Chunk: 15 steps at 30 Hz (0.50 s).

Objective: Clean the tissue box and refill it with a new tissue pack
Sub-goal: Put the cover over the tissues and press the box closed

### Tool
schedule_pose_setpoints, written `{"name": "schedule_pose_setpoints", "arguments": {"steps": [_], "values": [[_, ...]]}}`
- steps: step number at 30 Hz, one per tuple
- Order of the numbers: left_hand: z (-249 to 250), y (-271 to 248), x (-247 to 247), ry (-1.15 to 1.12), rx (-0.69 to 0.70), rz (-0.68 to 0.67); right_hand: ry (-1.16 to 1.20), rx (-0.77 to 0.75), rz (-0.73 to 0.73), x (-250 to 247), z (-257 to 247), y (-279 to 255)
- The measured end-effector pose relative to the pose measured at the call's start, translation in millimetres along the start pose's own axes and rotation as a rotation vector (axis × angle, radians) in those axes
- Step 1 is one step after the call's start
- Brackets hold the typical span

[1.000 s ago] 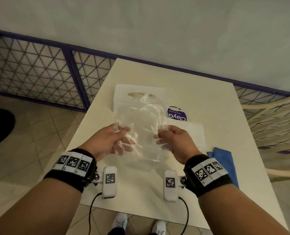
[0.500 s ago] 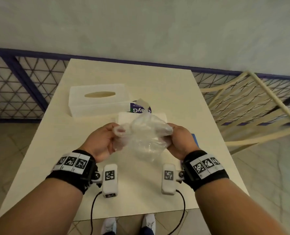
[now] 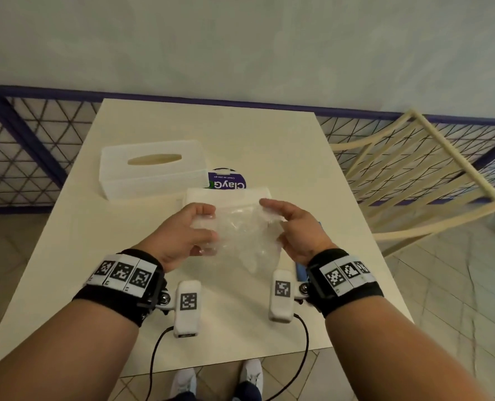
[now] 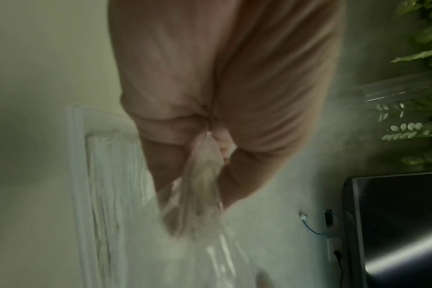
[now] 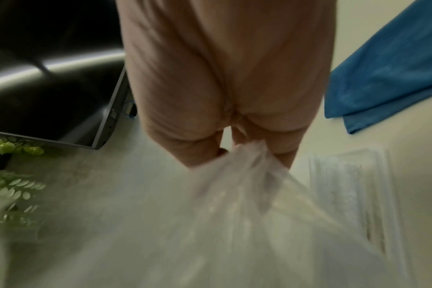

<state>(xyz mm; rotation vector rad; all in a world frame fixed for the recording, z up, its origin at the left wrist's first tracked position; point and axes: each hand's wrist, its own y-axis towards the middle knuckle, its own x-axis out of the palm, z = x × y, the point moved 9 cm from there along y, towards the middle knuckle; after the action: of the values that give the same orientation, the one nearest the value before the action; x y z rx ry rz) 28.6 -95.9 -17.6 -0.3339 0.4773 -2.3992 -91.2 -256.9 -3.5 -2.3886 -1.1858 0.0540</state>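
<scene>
A crumpled clear plastic wrapper (image 3: 242, 237) hangs above the table between both hands. My left hand (image 3: 190, 231) pinches its left edge, and the left wrist view shows the wrapper (image 4: 201, 181) bunched in those fingers. My right hand (image 3: 291, 227) grips the right edge with the index finger stretched out; the wrapper (image 5: 249, 175) is caught in the curled fingers in the right wrist view. Just beyond the hands lies a bare white tissue stack (image 3: 229, 195). The translucent white tissue box (image 3: 153, 170), with its oval slot on top, stands at the back left.
A purple wipes pack (image 3: 229, 182) lies between the box and the tissue stack. A blue cloth (image 5: 387, 78) lies on the table (image 3: 240, 128) by my right wrist. A cream slatted chair (image 3: 414, 175) stands to the right, and a mesh railing runs behind.
The hands first bunched the flat wrapper together, then moved apart again. It now hangs looser and wider between them, lower and closer to the tissue stack.
</scene>
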Motion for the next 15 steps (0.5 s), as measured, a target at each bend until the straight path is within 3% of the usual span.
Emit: {"name": "schedule_pose_setpoints", "arguments": {"steps": [4,7,11,15], "values": [[7,-3,-7,0.028,0.091,0.066,0.022,0.031,0.014,4,3,0],[12,-5,-6,0.034,0.138,0.094,-0.157,0.047,-0.063,14,6,-2],[11,-6,-5,0.067,0.144,0.076,-0.332,-0.097,-0.077,20,-3,-4],[12,-6,-5,-0.034,0.138,0.09,-0.183,-0.169,-0.139,19,-6,-3]]}}
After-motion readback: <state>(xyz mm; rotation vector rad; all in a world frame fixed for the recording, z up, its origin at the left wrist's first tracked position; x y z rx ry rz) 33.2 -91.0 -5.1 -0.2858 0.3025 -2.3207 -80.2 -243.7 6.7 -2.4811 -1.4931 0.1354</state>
